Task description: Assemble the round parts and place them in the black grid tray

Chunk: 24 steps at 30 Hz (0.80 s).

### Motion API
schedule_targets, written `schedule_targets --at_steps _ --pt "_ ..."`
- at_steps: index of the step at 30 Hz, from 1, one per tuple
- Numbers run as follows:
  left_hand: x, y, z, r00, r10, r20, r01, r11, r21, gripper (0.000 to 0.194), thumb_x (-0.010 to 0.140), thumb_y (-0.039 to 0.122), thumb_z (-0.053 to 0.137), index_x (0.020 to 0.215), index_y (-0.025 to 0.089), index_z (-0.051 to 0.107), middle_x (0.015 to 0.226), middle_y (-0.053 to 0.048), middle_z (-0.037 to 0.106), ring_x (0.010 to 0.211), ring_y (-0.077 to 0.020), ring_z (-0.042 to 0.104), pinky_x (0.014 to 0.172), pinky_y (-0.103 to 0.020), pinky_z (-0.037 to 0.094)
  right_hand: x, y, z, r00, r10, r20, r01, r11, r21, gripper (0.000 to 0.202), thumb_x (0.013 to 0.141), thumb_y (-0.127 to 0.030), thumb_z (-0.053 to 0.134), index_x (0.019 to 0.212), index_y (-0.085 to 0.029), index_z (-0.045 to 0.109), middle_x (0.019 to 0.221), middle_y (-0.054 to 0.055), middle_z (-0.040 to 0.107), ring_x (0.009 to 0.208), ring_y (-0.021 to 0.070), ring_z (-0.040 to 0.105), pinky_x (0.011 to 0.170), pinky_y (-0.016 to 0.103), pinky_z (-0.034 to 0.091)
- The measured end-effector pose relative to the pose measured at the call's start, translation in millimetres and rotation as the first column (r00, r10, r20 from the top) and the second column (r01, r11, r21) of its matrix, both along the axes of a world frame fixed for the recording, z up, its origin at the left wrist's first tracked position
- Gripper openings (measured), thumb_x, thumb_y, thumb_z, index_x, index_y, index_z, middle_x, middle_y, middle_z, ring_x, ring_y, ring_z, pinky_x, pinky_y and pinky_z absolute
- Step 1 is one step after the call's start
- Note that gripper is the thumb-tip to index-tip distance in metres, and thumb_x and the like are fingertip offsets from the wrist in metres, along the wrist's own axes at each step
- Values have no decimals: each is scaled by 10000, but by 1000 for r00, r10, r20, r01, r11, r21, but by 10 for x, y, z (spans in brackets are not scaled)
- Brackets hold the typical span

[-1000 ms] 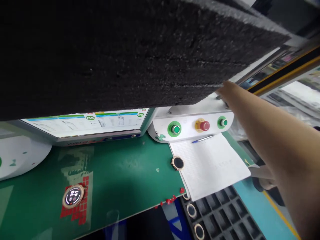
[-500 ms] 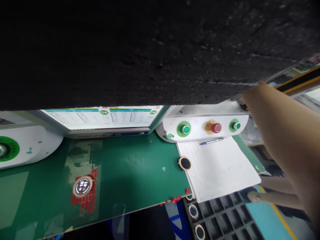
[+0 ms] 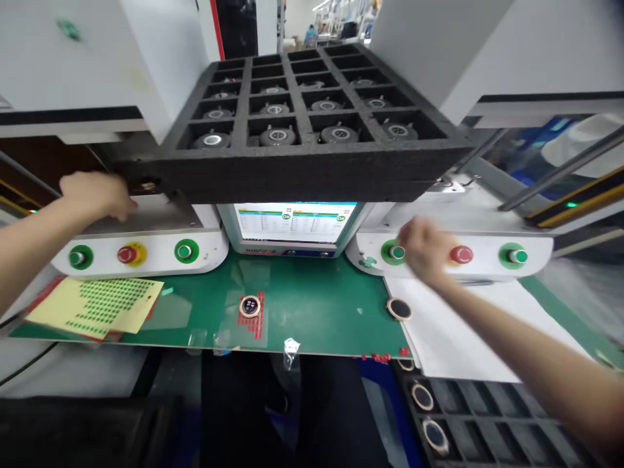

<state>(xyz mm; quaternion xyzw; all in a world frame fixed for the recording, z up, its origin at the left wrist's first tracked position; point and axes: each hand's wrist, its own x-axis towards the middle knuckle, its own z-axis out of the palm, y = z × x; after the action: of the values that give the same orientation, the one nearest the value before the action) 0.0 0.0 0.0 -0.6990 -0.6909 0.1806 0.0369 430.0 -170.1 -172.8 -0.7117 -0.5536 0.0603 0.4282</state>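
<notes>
A black foam tray (image 3: pixel 302 172) with several round metal parts in its cells lies across the tops of two white machines, above a small monitor (image 3: pixel 295 224). My left hand (image 3: pixel 95 194) rests on the left machine's top, fingers curled at the tray's front left corner. My right hand (image 3: pixel 425 250) is blurred and holds nothing. It hovers in front of the right control panel (image 3: pixel 487 257), between its green button (image 3: pixel 394 252) and red button (image 3: pixel 461 254).
The green mat (image 3: pixel 312 312) carries a lit round watch face (image 3: pixel 249 306), a black disc (image 3: pixel 399 309), a white paper sheet (image 3: pixel 463 331) and a yellow sticker sheet (image 3: pixel 97 307). The left control panel (image 3: pixel 156 255) has green and red buttons. A second black tray (image 3: pixel 487 422) with ringed discs sits below right.
The foam tray was held up close, filling the view from below; now it lies on the machines. My right hand has left its edge and dropped to the right panel. My left hand has come into view.
</notes>
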Motion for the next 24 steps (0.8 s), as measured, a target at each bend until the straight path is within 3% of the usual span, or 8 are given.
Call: schedule_targets --at_steps 1,3,6,9,12,16,20,24 --pt "102 -145 -44 985 76 -155 -103 978 -181 358 884 296 537 753 -9 670 665 -51 684 1003 -360 656 920 -529 461 -183 -39 -117 998 58 -22 -59 996 -64 270 1019 -360 509 1163 -162 624 1141 75 638 973 179 651 829 348 575" --pt "316 -518 -165 994 -17 -111 -25 929 -368 321 789 341 646 643 57 677 508 -44 636 769 -272 702 824 -397 516 -572 -43 -326 984 163 -69 -173 968 -180 253 997 -368 558 1134 -170 633 1101 58 649 910 165 656 777 313 582" --pt "552 -1083 -459 979 -202 31 196 884 -426 306 778 440 654 676 154 693 553 -49 672 676 -254 693 713 -334 519 -1076 147 -519 967 225 -123 -252 922 -295 293 971 -364 607 1159 -139 611 1074 63 652 873 161 661 746 325 590" --pt "659 -1413 -815 904 -387 180 426 834 -351 221 829 378 614 940 210 706 967 -73 752 932 -272 701 804 -337 515 -1328 387 -594 968 213 -131 -247 889 -386 286 978 -367 595 1155 -144 617 1093 68 652 904 170 661 781 341 588" --pt "718 -1533 -1117 832 -489 263 549 796 -256 356 877 289 564 1224 216 594 1294 -112 622 1178 -290 609 907 -375 508 -1383 521 -628 980 178 -89 -199 867 -457 293 977 -367 594 1179 -155 613 1156 82 640 981 191 652 851 382 575" --pt "820 -1596 -1371 798 -536 276 595 775 -212 391 878 241 579 1262 181 540 1283 -142 578 1191 -310 580 890 -416 538 -1399 559 -636 991 132 -38 -133 851 -508 300 977 -368 592 1197 -164 610 1200 91 627 1033 205 640 894 407 561" --pt "923 -1638 -1479 801 -552 230 595 777 -207 349 888 180 599 1232 135 557 1245 -144 595 1168 -302 585 912 -441 539 -1439 551 -615 994 103 -32 -105 848 -519 311 976 -371 594 1204 -160 607 1210 94 623 1046 211 637 904 418 557" --pt "1009 -1669 -1508 815 -548 189 578 793 -192 343 931 248 619 1254 145 567 1260 -114 600 1128 -256 607 903 -440 554 -1459 514 -540 992 106 -66 -124 855 -503 322 973 -371 600 1212 -155 602 1215 96 621 1051 215 636 907 424 556"
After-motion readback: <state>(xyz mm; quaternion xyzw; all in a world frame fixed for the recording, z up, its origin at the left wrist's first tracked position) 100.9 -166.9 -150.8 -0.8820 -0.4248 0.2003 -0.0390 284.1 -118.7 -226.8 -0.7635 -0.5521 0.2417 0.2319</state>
